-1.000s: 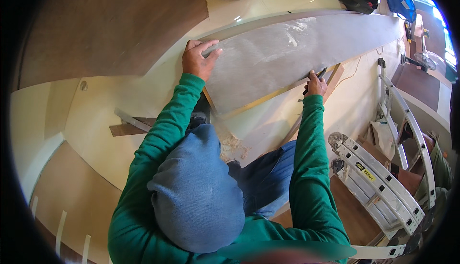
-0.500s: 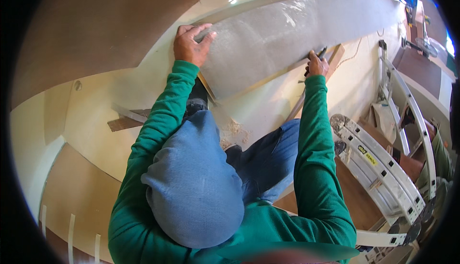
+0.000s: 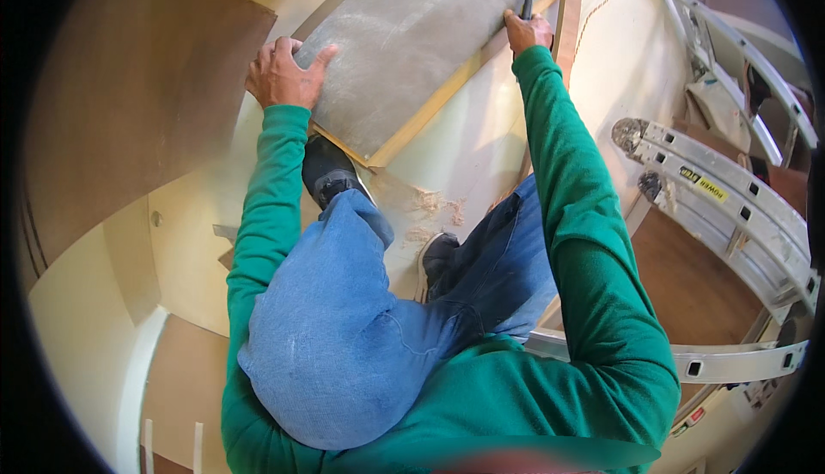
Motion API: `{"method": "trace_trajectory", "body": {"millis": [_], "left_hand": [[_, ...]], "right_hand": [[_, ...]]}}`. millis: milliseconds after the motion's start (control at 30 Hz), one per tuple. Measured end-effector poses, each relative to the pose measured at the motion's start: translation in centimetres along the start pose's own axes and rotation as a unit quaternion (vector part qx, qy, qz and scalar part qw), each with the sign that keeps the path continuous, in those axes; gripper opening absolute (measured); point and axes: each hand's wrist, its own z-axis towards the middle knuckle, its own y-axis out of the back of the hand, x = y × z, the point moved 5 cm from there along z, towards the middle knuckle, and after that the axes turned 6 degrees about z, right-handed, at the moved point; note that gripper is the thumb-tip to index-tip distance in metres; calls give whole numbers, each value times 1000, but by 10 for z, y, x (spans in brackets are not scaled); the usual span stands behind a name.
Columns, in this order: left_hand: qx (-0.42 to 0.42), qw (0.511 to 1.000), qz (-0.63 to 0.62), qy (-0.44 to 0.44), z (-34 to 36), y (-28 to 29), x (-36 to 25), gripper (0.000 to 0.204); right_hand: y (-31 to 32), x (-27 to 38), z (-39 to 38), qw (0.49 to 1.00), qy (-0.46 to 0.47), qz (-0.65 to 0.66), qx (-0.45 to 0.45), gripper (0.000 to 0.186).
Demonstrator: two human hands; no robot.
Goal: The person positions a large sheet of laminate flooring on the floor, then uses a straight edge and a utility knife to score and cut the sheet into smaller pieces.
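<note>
A long grey panel (image 3: 404,53) with a pale wood edge lies tilted away from me, its near corner close to my left shoe (image 3: 331,169). My left hand (image 3: 288,74) grips the panel's left edge, thumb resting on the grey face and fingertips partly hidden behind the edge. Out along the right edge, my right hand (image 3: 528,34) is closed around a slim black pen-shaped tool (image 3: 527,6), whose tip points up and away. Its exact kind is too small to tell. A narrow wooden strip (image 3: 565,31) lies just right of that hand.
Wood shavings (image 3: 430,203) lie on the floor between my shoes. An aluminium ladder (image 3: 730,199) stands at my right, with another ladder frame (image 3: 748,61) beyond it. A large brown board (image 3: 129,87) fills the far left.
My view has shifted, and the panel's far end has left the picture. More of my legs and both shoes show. Both hands keep their holds on the panel edge and the black tool.
</note>
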Motion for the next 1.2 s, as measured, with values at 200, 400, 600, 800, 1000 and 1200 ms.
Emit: {"method": "trace_trajectory", "body": {"millis": [200,400,600,800,1000,1200], "left_hand": [[57,998,-33,11,10,-27,7,61],[68,991,-110,37,7,-31,16,64],[-17,987,-159,-10,-10,-29,22,67],[46,992,-106,-56,1,-16,-19,63],[78,997,-2,-14,11,-20,-31,68],[133,991,18,16,10,-19,-31,71]], "right_hand": [[3,1,-8,1000,-4,-20,-10,61],[1,6,-8,999,-27,-4,40,64],[-5,0,-3,1000,0,-2,-23,60],[-3,-1,-5,1000,-10,12,-17,59],[-13,-11,-82,986,-22,149,-74,60],[-66,-25,-182,876,-115,467,-35,27]]}}
